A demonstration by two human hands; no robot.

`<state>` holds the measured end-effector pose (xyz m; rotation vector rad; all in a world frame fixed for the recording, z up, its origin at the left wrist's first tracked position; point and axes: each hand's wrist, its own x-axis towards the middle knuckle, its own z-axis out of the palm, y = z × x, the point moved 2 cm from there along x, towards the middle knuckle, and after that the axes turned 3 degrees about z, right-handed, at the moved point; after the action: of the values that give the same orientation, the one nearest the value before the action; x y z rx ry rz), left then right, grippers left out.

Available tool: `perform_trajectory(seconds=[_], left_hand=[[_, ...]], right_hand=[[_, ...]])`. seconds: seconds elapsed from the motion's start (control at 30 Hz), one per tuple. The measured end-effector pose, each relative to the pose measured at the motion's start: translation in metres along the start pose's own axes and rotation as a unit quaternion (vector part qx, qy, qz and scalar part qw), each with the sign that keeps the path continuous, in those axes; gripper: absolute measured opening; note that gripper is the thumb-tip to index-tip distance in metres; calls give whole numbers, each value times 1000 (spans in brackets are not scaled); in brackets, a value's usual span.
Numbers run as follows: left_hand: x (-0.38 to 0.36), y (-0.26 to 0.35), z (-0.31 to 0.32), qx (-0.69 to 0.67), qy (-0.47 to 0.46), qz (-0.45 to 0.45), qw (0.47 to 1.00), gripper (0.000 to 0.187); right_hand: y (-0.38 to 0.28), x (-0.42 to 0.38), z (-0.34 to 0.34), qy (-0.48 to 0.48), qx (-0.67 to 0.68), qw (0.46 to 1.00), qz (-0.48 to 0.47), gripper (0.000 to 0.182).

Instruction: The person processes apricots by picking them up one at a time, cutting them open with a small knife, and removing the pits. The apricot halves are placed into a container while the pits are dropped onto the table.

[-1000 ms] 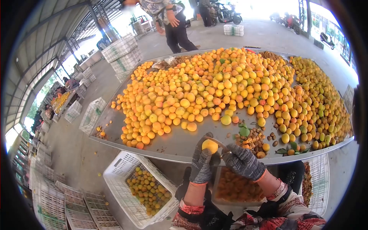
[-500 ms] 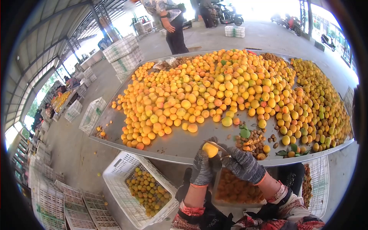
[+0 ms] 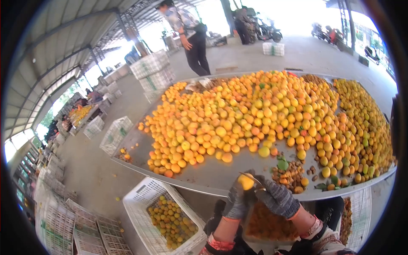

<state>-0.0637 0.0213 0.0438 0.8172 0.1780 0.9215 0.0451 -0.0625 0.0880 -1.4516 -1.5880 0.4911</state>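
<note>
My left hand point(image 3: 235, 204), in a grey knit glove, is closed around a yellow apricot point(image 3: 245, 182) just off the near edge of the metal table. My right hand point(image 3: 278, 199), gloved the same way, grips a small knife point(image 3: 256, 180); its thin blade lies against the apricot. The handle is hidden in the glove. Beyond both hands a large heap of apricots point(image 3: 229, 123) covers much of the table point(image 3: 208, 172). Close to my right hand lies a small pile of pits and torn apricot pieces point(image 3: 291, 175) with a green leaf point(image 3: 282, 164).
A white crate point(image 3: 140, 197) with greenish apricots stands below at the left. Between my arms is a container of orange apricot pieces point(image 3: 272, 223). Stacked crates point(image 3: 151, 70) stand behind the table, where a person point(image 3: 197, 42) is standing. More crates point(image 3: 55, 221) line the left.
The view has tilted up and shifted left, so table and hands appear lower and further right. The knife stays at the apricot. The person behind the table shows more fully.
</note>
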Motion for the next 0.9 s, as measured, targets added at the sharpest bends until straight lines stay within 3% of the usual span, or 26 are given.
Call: perform_trajectory(seconds=[0.07,0.1,0.13,0.17,0.2,0.27,0.33,0.37,0.4,0.43,0.47,0.5,0.53,0.67,0.73,0.77,0.83,0.87,0.9], left_hand=[[-2,-3,2,-55,4,-54,997,68],[-3,-3,4,-129,-16,-53,990,54],[-2,-19,-16,-126,-17,-47,991,54],[1,-42,-54,137,-25,34,990,46],[4,-32,-49,390,-28,111,914,38],[-4,-20,-33,433,-10,74,898,32],[-7,-12,-16,460,-28,123,879,32],[-8,-6,-7,461,-26,125,878,32],[-7,-2,-2,303,7,28,952,32],[-8,0,2,133,40,-71,988,32],[-7,2,6,135,42,-69,988,32],[-5,4,10,174,28,-40,984,32],[-4,5,12,212,15,-11,977,33],[-1,-3,1,237,1,5,971,32],[-1,-10,7,159,111,38,980,31],[-2,-9,11,159,111,37,980,31],[1,-5,18,196,148,75,967,32],[1,-3,17,192,152,68,967,32],[2,1,14,224,132,38,965,32]], right_hand=[[-1,-1,2,37,21,999,-29,40],[1,-2,2,12,71,997,26,39],[4,-2,1,10,72,997,19,39],[10,-2,1,-15,68,997,43,38],[16,-2,1,-40,64,995,69,37],[21,-5,2,-65,64,991,94,36],[23,-6,-3,-54,71,993,78,33],[27,-7,-4,-56,72,993,76,33],[32,-9,-4,-61,80,992,71,32],[38,-10,-5,-66,89,992,67,31],[45,-9,-9,-67,91,992,65,31],[47,-9,-13,-50,-105,987,-111,31],[46,-11,-13,-28,-293,914,-278,31],[24,-4,-12,-42,-224,946,-230,27],[23,2,-1,-66,0,997,24,21],[20,1,7,-66,1,997,24,21],[28,-3,20,33,220,958,181,18],[36,-3,22,31,218,957,189,18],[39,-2,18,85,-21,996,-31,20]])
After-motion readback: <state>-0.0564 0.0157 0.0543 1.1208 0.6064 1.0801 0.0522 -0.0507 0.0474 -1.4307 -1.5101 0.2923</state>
